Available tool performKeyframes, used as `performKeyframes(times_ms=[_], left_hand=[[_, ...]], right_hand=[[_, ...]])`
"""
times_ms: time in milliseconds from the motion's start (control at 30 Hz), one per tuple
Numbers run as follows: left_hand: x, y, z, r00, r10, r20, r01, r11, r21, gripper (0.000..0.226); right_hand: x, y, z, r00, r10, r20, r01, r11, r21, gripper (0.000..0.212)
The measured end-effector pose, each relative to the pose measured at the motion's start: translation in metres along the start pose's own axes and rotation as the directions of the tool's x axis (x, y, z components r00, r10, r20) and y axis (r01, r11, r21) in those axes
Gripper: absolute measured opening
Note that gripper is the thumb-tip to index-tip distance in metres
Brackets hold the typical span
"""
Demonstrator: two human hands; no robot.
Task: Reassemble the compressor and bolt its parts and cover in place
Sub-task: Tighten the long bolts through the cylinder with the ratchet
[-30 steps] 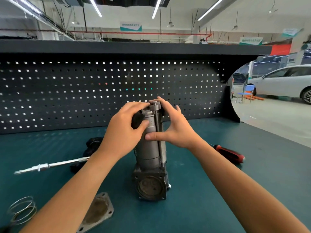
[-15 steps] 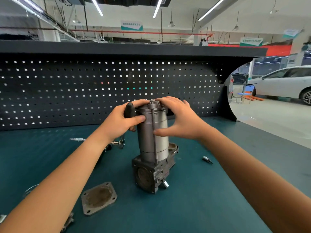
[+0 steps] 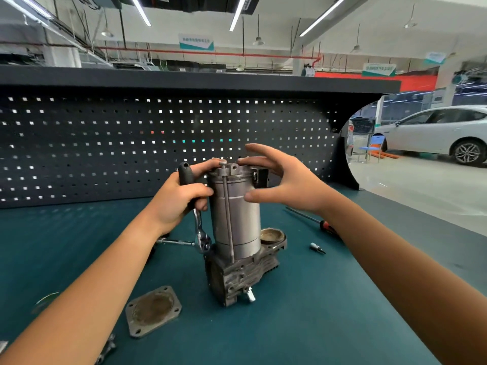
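The grey metal compressor [image 3: 237, 227] stands upright on the teal bench [image 3: 303, 325], its cylinder above a finned base block. A long bolt [image 3: 227, 206] runs down the cylinder's front. My left hand [image 3: 179, 198] grips a black-handled ratchet wrench [image 3: 196, 214] against the cylinder's left side, its fingertips touching the top rim. My right hand [image 3: 284, 180] hovers at the upper right with fingers spread, the thumb touching or nearly touching the cylinder wall. A square metal cover plate [image 3: 153, 310] lies flat at the front left.
A red-handled screwdriver [image 3: 316, 222] and a small socket bit [image 3: 317, 247] lie to the right. An extension bar [image 3: 175, 242] lies behind my left wrist. Small metal parts [image 3: 106, 349] sit at the near left edge. A black pegboard [image 3: 105, 154] backs the bench.
The compressor has been turned, its base now angled to the right. My right hand has let go of the cylinder top and spread open. The left hand keeps the ratchet.
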State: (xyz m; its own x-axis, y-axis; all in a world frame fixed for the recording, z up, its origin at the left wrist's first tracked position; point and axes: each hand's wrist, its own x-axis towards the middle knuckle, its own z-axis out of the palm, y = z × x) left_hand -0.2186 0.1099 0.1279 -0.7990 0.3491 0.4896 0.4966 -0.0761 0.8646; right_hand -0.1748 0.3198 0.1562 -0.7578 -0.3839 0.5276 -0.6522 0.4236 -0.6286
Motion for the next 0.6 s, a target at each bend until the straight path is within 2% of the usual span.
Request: performKeyframes(times_ms=[100, 167, 200, 267, 333, 400, 600], left_hand=[[-0.009, 0.001, -0.003, 1.0, 0.028, -0.004, -0.028, 0.999, 0.031, 0.055], [-0.014, 0.002, -0.007, 0.999, 0.046, -0.009, -0.046, 0.997, 0.068, 0.057], [-0.016, 0.003, -0.009, 0.998, 0.055, -0.008, -0.054, 0.995, 0.079, 0.057], [-0.019, 0.004, -0.01, 0.998, 0.065, -0.013, -0.064, 0.994, 0.088, 0.057], [-0.018, 0.004, -0.005, 0.997, 0.072, -0.04, -0.069, 0.995, 0.077, 0.055], [-0.015, 0.004, 0.002, 0.995, 0.073, -0.068, -0.07, 0.996, 0.057, 0.053], [0.002, -0.001, 0.009, 0.997, 0.071, -0.041, -0.067, 0.993, 0.098, 0.065]], right_hand=[[0.011, -0.01, -0.008, 0.999, 0.047, -0.021, -0.041, 0.975, 0.219, 0.039], [0.027, -0.017, -0.012, 0.991, 0.101, -0.086, -0.077, 0.966, 0.246, 0.018], [0.036, -0.022, -0.011, 0.987, 0.112, -0.112, -0.087, 0.974, 0.208, 0.015], [0.055, -0.03, -0.004, 0.989, 0.09, -0.116, -0.087, 0.996, 0.029, 0.018], [0.07, -0.036, 0.01, 0.992, 0.122, 0.015, -0.119, 0.982, -0.147, 0.032], [0.078, -0.035, 0.021, 0.963, 0.212, 0.164, -0.163, 0.95, -0.267, 0.045], [0.075, -0.023, 0.013, 0.943, 0.307, 0.131, -0.272, 0.935, -0.228, 0.045]])
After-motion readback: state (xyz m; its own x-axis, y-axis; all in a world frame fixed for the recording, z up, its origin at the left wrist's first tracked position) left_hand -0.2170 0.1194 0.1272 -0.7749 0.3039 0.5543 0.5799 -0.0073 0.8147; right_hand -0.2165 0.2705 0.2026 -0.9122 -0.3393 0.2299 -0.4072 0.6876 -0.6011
